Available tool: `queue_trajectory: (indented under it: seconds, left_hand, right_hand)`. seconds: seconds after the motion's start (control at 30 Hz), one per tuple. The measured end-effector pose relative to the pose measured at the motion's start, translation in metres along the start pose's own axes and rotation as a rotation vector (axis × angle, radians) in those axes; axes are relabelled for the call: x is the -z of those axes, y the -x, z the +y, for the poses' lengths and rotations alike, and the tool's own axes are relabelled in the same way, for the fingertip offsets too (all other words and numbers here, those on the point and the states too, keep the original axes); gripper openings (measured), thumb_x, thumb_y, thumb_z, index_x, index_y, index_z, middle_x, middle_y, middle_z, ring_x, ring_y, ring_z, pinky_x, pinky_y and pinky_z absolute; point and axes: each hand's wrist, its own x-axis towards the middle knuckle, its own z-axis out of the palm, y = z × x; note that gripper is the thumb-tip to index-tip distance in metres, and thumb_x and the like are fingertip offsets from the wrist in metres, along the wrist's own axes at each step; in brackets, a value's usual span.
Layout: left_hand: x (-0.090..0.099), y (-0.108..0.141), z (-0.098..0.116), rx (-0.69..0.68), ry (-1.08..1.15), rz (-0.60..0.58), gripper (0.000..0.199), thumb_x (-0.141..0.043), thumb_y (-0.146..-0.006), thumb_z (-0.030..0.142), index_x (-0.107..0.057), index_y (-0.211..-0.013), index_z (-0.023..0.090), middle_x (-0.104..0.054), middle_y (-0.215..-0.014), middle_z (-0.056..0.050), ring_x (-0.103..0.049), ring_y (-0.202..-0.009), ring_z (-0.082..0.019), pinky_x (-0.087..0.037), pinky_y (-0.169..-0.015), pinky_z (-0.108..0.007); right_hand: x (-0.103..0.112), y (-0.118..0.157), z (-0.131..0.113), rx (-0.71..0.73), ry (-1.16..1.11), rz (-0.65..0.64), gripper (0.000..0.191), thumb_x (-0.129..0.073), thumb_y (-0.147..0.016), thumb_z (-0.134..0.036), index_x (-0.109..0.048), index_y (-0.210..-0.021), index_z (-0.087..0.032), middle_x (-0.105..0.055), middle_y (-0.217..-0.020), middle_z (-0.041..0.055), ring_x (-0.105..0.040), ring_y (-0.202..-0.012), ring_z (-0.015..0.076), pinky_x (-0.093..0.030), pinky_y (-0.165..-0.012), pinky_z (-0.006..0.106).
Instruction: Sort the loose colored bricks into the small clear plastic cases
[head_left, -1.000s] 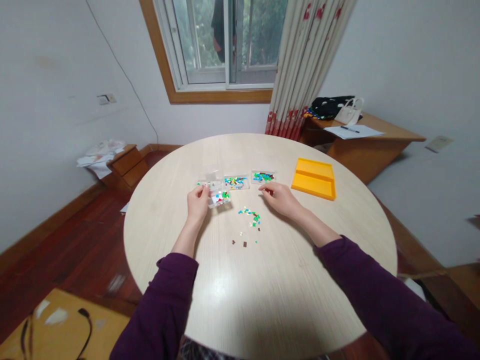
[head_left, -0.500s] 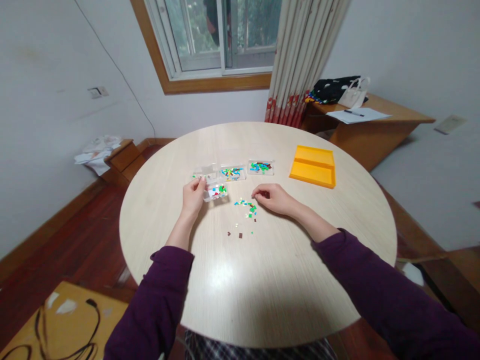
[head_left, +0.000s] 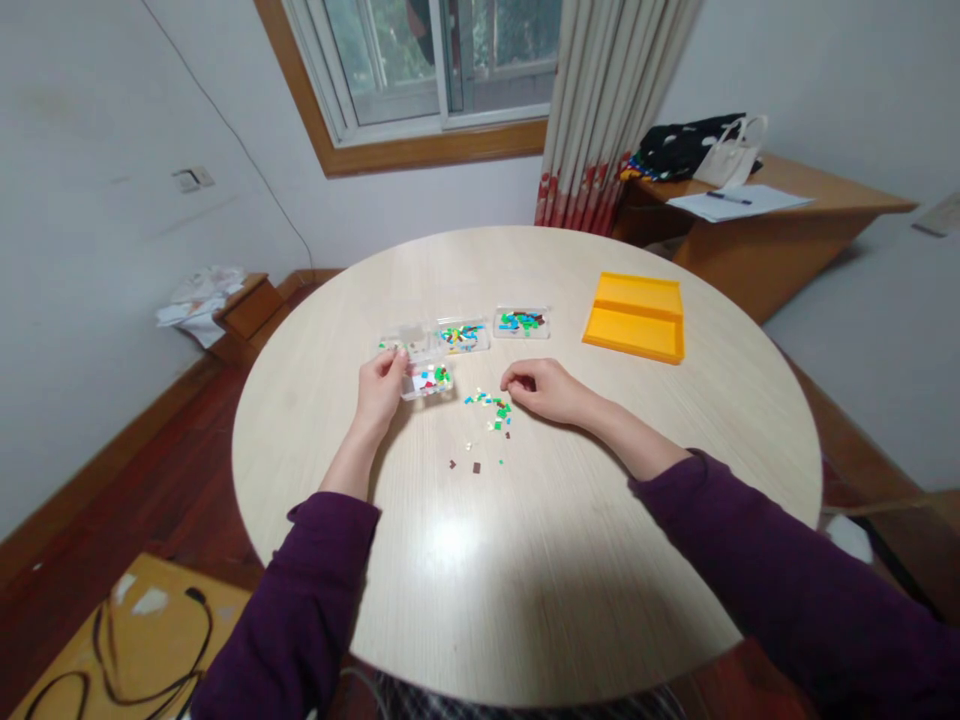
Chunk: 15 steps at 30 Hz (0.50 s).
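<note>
My left hand [head_left: 381,392] is closed on the near left edge of a small clear plastic box [head_left: 427,393] with several red, green, blue and white building bricks in it. To its right, my right hand [head_left: 546,390] rests low over the table with its fingertips pinched together. Whatever those fingers may hold is too small to make out. Just left of the fingertips is a scatter of loose building bricks [head_left: 498,426], green, blue, yellow and brown. A brown brick [head_left: 476,468] lies nearer to me.
Behind the held box stand more clear boxes: one with mixed bricks [head_left: 463,338], and another with green, blue and brown bricks [head_left: 521,322]. A yellow two-part tray [head_left: 637,335] lies at the back right of the round table [head_left: 555,570]. A side table [head_left: 825,200] stands beyond.
My view has shifted slightly. Both hands keep nearly the same places, the left still on the clear box and the right still pinched beside the loose bricks.
</note>
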Motion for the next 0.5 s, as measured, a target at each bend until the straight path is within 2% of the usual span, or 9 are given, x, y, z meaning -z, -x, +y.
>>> queue_trajectory:
  seconds: [0.33,0.5]
  left_hand:
    - [-0.0023,0.0019,0.0039,0.029,-0.019,-0.012,0.034,-0.060,-0.077,0.039,-0.055,-0.053,0.017,-0.047,-0.052,0.002,-0.040,-0.052,-0.011,-0.031,-0.053,-0.024]
    - [-0.0022,0.0011,0.0025,0.044,-0.026,-0.009,0.036,-0.061,-0.075,0.043,-0.055,-0.052,0.016,-0.049,-0.054,0.001,-0.040,-0.053,-0.011,-0.030,-0.053,-0.024]
  right_hand:
    - [0.0004,-0.0001,-0.0018,0.005,0.016,-0.019,0.020,-0.048,-0.072,-0.008,-0.067,-0.074,-0.013,-0.056,-0.061,-0.0006,-0.044,-0.055,0.0089,-0.035,-0.058,0.022]
    - [0.0016,-0.0002,-0.0029,-0.004,0.021,-0.028,0.020,-0.048,-0.072,-0.007,-0.067,-0.074,-0.014,-0.058,-0.063,-0.0002,-0.045,-0.057,0.0092,-0.035,-0.058,0.022]
